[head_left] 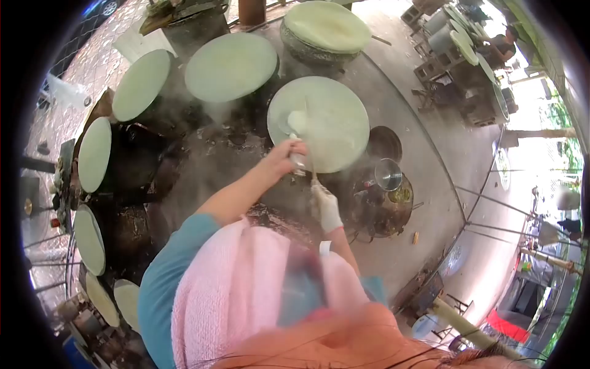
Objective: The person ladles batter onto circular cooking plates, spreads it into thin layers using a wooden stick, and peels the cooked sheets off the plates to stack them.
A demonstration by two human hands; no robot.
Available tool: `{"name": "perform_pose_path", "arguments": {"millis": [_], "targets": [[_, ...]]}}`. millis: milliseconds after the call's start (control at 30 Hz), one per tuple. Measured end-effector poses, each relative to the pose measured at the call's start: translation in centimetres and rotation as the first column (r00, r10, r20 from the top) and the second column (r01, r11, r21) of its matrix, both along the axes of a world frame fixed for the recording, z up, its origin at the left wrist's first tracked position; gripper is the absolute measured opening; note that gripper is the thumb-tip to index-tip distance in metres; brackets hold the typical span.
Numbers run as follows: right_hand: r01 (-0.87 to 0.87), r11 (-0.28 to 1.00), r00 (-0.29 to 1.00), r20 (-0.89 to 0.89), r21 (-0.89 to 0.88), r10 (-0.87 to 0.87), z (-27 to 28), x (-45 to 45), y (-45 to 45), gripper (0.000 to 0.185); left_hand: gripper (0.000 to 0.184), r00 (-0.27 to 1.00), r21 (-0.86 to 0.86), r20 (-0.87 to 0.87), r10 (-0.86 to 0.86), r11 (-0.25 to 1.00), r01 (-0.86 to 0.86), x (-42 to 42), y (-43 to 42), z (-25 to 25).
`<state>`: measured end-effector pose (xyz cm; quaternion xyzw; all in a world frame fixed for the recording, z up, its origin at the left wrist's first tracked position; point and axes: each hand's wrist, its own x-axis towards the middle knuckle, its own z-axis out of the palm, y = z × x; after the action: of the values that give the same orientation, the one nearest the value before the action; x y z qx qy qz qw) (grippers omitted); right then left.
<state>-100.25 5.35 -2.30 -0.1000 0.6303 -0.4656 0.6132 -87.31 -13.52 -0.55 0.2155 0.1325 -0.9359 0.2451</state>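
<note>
In front of me is a wide, pale green round sheet (338, 132) with steam rising around it. My left hand (287, 157), bare, is closed around the handle of a tool with a rounded white head (297, 121); this head lies over the left part of the sheet. Its exact kind is hard to make out. My right hand (326, 206), in a whitish glove, grips a long thin stick (311, 161) that reaches up across the sheet. Both hands are at the sheet's near edge, the left one farther forward.
More pale round sheets curve around on the left, including one ahead (230, 67) and one on a pot (326, 27). To the right stand a metal pot (388, 174) and a dark round stand (384, 212). Concrete blocks (430, 71) and a person (503, 46) are farther right.
</note>
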Motion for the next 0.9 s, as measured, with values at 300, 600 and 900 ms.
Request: {"name": "perform_pose_path", "arguments": {"millis": [300,600,900], "targets": [[-0.225,0.964,0.913,-0.377,-0.140,0.159,-6.1,-2.3,0.3,0.040,0.036,0.933,-0.140,-0.357,0.046,0.985,-0.102,13.5,2.9,5.5],[-0.506,0.847,0.739,-0.587,-0.162,0.329,-5.8,13.6,-2.6,0.044,0.026,0.905,-0.555,-0.094,0.416,0.733,-0.395,38.6,3.7,8.4],[-0.915,0.229,0.402,-0.732,-0.331,0.549,-1.0,48.3,-22.1,0.043,0.024,0.423,-0.568,0.269,0.865,0.498,-0.655,64.3,14.7,9.4]]}}
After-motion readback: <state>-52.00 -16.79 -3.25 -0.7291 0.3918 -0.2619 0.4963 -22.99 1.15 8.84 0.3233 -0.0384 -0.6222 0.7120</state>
